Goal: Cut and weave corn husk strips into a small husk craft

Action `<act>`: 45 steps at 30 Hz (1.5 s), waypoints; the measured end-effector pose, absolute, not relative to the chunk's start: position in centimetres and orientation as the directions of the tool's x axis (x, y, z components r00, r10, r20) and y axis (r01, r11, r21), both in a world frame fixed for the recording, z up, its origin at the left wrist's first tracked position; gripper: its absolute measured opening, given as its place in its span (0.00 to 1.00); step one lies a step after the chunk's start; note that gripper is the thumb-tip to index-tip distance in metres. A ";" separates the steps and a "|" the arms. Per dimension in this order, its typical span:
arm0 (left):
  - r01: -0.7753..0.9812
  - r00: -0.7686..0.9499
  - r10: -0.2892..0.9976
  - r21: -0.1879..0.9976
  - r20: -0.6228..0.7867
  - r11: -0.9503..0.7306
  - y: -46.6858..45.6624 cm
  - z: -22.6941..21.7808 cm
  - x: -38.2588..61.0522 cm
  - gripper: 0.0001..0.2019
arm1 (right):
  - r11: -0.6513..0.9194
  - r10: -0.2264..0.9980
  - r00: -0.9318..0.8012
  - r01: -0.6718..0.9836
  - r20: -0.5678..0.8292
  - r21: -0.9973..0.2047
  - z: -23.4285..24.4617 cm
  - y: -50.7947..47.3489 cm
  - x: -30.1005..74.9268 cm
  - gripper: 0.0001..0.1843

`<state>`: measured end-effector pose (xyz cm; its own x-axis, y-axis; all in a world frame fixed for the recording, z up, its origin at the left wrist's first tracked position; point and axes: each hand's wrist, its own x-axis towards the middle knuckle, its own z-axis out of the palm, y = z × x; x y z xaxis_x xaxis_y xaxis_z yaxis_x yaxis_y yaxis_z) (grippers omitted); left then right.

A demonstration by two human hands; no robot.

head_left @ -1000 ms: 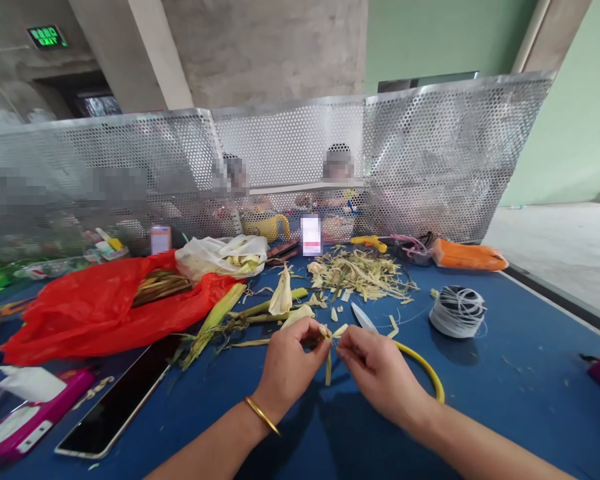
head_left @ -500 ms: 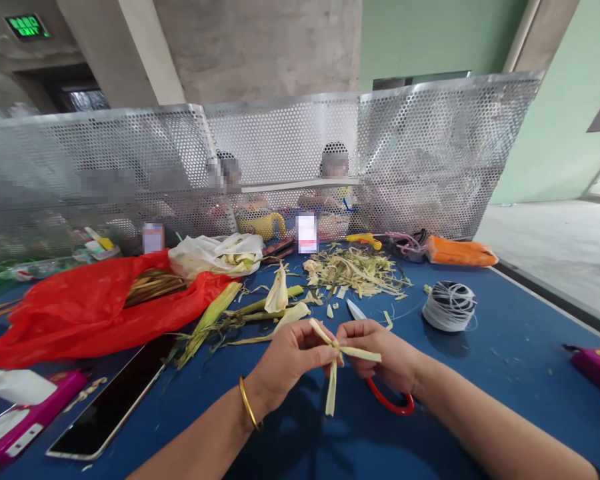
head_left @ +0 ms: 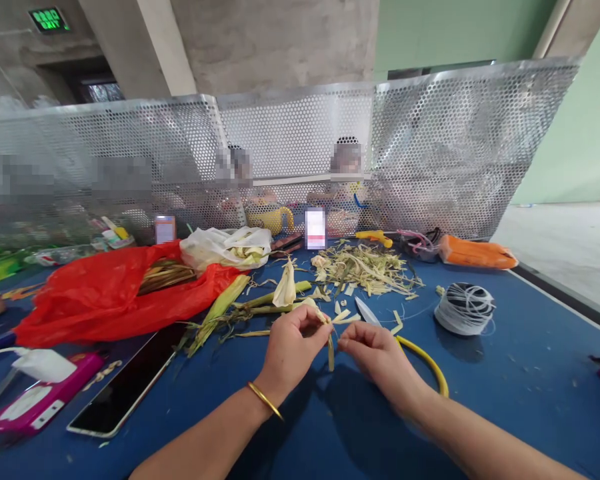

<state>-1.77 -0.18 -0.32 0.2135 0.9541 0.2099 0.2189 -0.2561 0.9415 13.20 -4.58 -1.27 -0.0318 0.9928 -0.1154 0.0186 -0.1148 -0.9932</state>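
Note:
My left hand pinches a small bundle of pale corn-husk strips above the blue table. My right hand pinches one thin strip of the same bundle from the right; both hands have their fingers closed and nearly touch. A gold bangle sits on my left wrist. Scissors with yellow handles lie on the table just behind my right hand, blade pointing away.
A red plastic bag with husks and a white bag lie at the left; corn leaves, a heap of husk scraps, a spool of thread, a phone, a pink case. Perforated metal screen behind; people sit beyond it.
My hands spread the husk strips apart and lifted them, then drew back together and lower. The view has shifted slightly.

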 end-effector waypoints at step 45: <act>-0.097 0.575 0.818 0.991 -0.015 0.087 -0.6 0.2 -2.1 0.06 | -0.378 0.908 -0.263 -0.181 -0.325 -0.908 -1.0 -3.4 14.7 0.11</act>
